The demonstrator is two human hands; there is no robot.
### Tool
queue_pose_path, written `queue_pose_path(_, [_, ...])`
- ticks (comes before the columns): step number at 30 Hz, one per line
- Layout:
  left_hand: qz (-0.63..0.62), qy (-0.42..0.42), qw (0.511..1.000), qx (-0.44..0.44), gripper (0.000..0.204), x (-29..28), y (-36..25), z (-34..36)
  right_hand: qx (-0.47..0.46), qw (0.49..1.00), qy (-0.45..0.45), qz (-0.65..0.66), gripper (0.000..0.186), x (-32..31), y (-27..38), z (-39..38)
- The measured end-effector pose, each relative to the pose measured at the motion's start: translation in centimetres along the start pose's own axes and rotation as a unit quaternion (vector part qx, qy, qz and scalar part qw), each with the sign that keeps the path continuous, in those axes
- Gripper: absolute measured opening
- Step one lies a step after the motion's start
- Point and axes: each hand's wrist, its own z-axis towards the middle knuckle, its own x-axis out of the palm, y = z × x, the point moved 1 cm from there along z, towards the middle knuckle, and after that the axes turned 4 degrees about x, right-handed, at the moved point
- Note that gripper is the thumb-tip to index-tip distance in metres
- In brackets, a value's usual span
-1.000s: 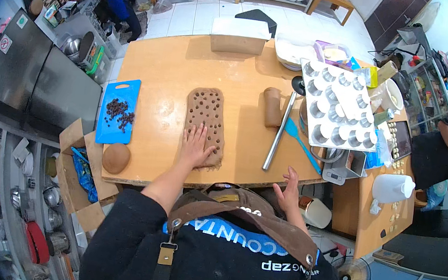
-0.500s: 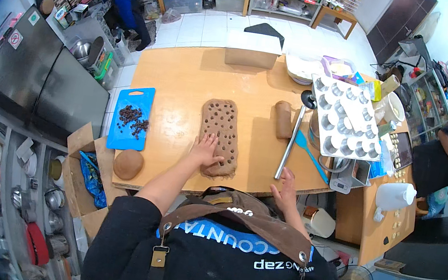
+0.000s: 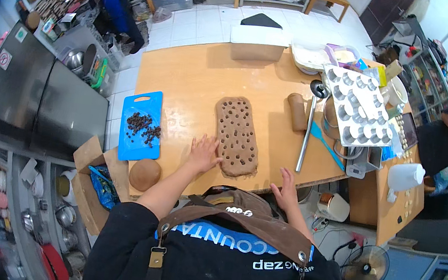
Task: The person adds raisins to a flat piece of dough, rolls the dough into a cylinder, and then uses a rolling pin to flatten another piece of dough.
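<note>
At the left, a blue cutting board (image 3: 153,100) lies on the table (image 3: 186,83), with a loose pile of dark bits (image 3: 137,123) on it. Just below this board, near the table edge, there is a round brown dough ball (image 3: 145,175).

Next comes the left hand (image 3: 204,153), where the change is. Half a second ago its fingers lay over the lower part of the dough sheet (image 3: 239,136); now the hand is at the left side of it. Because of this, the whole upper face of the sheet can be seen, and the dark bits seem to be distributed over most of it. The left hand is rather flat, palm down, the fingers a little spread, and it pinches nothing. Its thumb is at the left edge of the sheet, but one cannot tell if it touches.

The sheet lies flat on the table between the two hands. To the right of it, the right hand (image 3: 284,190) is near the table edge, with spread fingers and nothing in it; whether it touches the table is not clear. Farther right are a dough roll (image 3: 297,112), a metal rod (image 3: 305,140) and a blue spatula (image 3: 329,148).
</note>
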Motion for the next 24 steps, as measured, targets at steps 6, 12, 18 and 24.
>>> queue_pose_path(6, [-0.045, -0.217, 0.974, 0.035, 0.093, -0.9, 2.0, 2.9, 0.038, 0.996, 0.008, -0.079, 0.068, 1.3, 1.4, -1.2])
queue_pose_path(12, [-0.036, -0.172, 0.982, 0.068, 0.092, -4.5, 0.3, 8.0, 0.041, 0.989, 0.028, -0.136, 0.075, 1.7, 2.0, 2.2])
queue_pose_path(18, [-0.008, -0.087, 0.995, 0.046, 0.089, -3.3, 0.3, 12.3, -0.001, 0.976, 0.118, -0.182, 0.083, 2.6, 5.1, 12.5])
queue_pose_path(24, [-0.031, -0.091, 0.995, 0.021, 0.089, -3.8, 0.4, 11.8, -0.066, 0.990, 0.047, -0.116, 0.085, 6.5, 6.8, 23.0])
